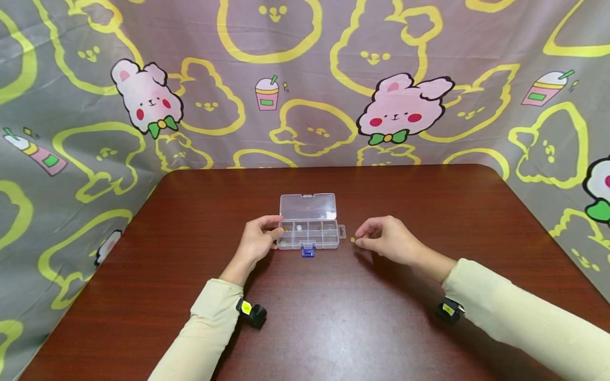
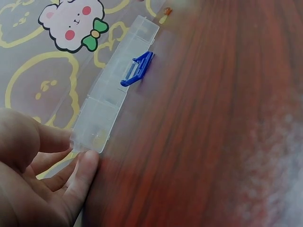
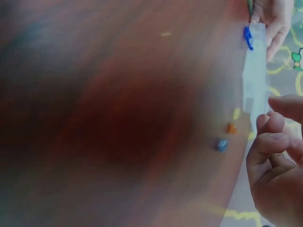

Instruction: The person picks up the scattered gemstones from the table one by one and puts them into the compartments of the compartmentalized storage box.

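Note:
A clear plastic compartment box [image 1: 315, 239] lies on the table with its lid [image 1: 307, 207] raised at the back and a blue latch [image 1: 308, 251] at the front. My left hand [image 1: 257, 239] grips the box's left end between thumb and fingers. Inside the compartments are a white bead [image 1: 299, 228] and several small yellowish pieces. Off the box's right end, my right hand [image 1: 385, 239] hovers with bent fingers, fingertips close beside a small yellow piece [image 1: 352, 239]. In the right wrist view, an orange bead [image 3: 231, 128] and a blue bead [image 3: 222, 144] lie near that piece.
The brown wooden table [image 1: 314, 317] carries the box. A patterned curtain [image 1: 314, 53] with cartoon rabbits hangs behind and along both sides. A clear hanging tab [image 1: 342, 231] juts from the box's right end.

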`<state>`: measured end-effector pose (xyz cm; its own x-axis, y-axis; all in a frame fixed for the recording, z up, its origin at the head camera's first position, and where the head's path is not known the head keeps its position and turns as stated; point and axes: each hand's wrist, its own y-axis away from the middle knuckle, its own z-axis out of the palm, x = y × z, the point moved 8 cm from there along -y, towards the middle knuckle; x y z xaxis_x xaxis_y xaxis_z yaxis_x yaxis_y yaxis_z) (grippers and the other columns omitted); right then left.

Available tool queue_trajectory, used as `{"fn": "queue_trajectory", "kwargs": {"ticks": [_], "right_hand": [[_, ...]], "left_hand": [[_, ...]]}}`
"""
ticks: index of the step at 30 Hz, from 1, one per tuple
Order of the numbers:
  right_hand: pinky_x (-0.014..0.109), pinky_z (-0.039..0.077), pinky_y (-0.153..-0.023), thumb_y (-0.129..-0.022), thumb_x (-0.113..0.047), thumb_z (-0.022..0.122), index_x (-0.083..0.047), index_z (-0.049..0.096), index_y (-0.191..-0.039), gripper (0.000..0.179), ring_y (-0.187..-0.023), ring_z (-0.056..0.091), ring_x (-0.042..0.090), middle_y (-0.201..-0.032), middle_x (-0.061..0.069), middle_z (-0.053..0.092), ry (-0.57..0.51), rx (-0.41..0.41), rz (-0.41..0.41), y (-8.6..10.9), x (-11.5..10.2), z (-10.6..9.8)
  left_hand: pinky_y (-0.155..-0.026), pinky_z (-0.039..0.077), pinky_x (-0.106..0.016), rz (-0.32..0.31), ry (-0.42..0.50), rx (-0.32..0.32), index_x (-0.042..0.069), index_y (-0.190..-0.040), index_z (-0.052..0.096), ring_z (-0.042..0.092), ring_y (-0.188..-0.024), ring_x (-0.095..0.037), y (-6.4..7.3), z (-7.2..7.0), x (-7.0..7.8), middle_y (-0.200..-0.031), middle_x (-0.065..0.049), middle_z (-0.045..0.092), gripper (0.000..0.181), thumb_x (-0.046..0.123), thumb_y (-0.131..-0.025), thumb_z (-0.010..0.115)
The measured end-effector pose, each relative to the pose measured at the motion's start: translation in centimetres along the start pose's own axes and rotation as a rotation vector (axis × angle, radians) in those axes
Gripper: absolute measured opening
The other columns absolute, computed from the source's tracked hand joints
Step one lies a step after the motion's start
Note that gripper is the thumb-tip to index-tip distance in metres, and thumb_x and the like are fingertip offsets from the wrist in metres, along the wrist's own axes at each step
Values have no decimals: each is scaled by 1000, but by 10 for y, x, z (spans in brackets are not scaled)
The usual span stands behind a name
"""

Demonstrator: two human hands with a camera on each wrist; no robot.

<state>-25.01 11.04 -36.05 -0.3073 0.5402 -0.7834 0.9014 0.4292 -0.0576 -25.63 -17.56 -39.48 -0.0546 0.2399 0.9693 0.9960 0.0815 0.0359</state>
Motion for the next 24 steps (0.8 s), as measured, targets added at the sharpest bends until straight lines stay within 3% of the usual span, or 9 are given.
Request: {"fn": "queue_trajectory", "kwargs": {"ticks": [12,24], "right_hand": [[27,50,-49,-84,-5,78,-4,71,-96,13,-57,56,16,-76,5,62,-31,26,41,32,32,-16],[26,50,-48,-83,-3,78,-1,69,-98,17,-56,56,14,-78,6,62,-61,38,56,34,41,-14]], "left_hand": [[-55,55,-22,5,-13,-6,-6,-125,65,63,-78,-16,1,-1,1,-117,-26,64,33,-8,-93,64],[-55,55,-22,1,-16,-12,-5,-126,66,63,-78,-16,0,0,-1,-117,-26,64,33,-7,-93,64]]}}
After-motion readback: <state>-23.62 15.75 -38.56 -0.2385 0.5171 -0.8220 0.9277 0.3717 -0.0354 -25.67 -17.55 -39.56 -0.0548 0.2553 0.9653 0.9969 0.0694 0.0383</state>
